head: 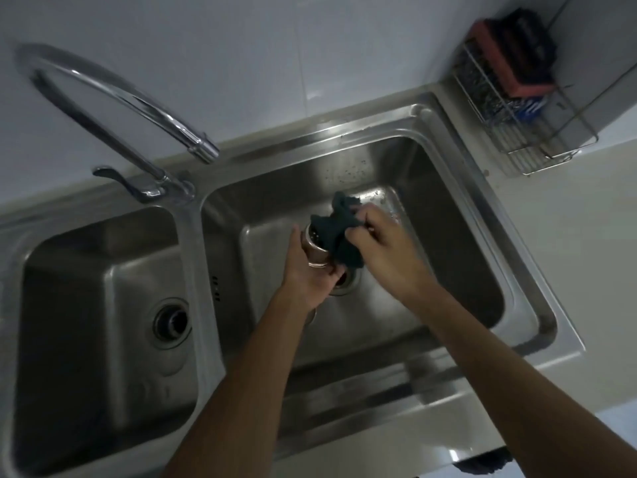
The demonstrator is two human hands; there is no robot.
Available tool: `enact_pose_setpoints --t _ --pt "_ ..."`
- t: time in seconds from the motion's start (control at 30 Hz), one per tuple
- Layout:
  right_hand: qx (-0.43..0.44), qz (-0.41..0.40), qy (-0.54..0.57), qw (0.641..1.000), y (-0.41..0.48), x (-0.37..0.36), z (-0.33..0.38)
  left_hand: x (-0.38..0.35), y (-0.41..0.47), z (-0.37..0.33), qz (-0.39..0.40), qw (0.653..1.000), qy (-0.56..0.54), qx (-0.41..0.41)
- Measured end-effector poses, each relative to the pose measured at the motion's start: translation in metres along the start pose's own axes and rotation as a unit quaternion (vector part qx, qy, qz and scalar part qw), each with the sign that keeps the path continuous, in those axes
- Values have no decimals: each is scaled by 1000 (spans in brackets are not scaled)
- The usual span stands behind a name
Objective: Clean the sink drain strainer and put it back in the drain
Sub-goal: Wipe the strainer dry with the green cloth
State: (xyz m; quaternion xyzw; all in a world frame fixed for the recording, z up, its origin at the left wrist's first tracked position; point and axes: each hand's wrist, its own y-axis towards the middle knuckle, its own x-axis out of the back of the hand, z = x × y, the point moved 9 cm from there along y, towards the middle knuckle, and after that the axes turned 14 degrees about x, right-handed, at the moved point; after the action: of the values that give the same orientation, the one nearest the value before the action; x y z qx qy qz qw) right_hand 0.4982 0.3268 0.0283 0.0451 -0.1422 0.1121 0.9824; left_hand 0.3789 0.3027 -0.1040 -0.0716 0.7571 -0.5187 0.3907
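Above the right basin (pixel 431 236) of a steel double sink, my left hand (pixel 306 274) grips a metal drain strainer (pixel 315 250), a perforated cup tilted on its side. My right hand (pixel 382 243) grips a dark cloth (pixel 339 232) that is bunched against the strainer's far side and covers part of it. Just below the strainer, between my hands, part of the open drain hole (pixel 344 282) shows; the rest is hidden by my left hand.
A curved chrome faucet (pixel 113 98) with its lever stands behind the divider, its spout ending over the right basin's back edge. The left basin has its own drain (pixel 171 322). A wire rack (pixel 524 108) with sponges sits on the counter at back right.
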Motion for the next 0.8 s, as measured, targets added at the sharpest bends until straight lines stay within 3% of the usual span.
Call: enact_pose_setpoints --t 0.07,0.13,0.2,0.27,0.4,0.43,0.53,0.63,0.67,0.73,0.8 --pt "35 92 -115 988 -21 -45 -2 -4 -13 7 -4 999 -3 -46" --pt "108 97 -212 966 -26 -68 1 2 -19 16 -19 996 -15 -90" --pt "52 23 -181 982 -11 -55 -7 -13 -32 19 11 998 23 -66" --pt "0 3 -124 992 -11 -53 -17 -11 -44 15 -15 997 66 -24" --pt "153 93 -207 962 -47 -87 16 7 -54 -3 -33 996 56 -55" --pt "145 87 -213 962 -39 -81 12 3 -55 4 -32 998 47 -38" --pt "15 29 -152 988 -15 -55 -2 -13 -62 21 -24 998 51 -4" --pt "157 66 -212 962 -44 -78 29 -2 -62 18 -20 999 -27 -11" --pt "169 72 -211 960 -49 -78 26 -5 -65 21 -19 999 -40 -9" --pt "13 14 -120 993 -28 -47 0 -19 -67 27 -17 1000 3 -16" --pt "-138 -49 36 989 -16 -20 -24 -33 -66 31 -22 997 73 -19"
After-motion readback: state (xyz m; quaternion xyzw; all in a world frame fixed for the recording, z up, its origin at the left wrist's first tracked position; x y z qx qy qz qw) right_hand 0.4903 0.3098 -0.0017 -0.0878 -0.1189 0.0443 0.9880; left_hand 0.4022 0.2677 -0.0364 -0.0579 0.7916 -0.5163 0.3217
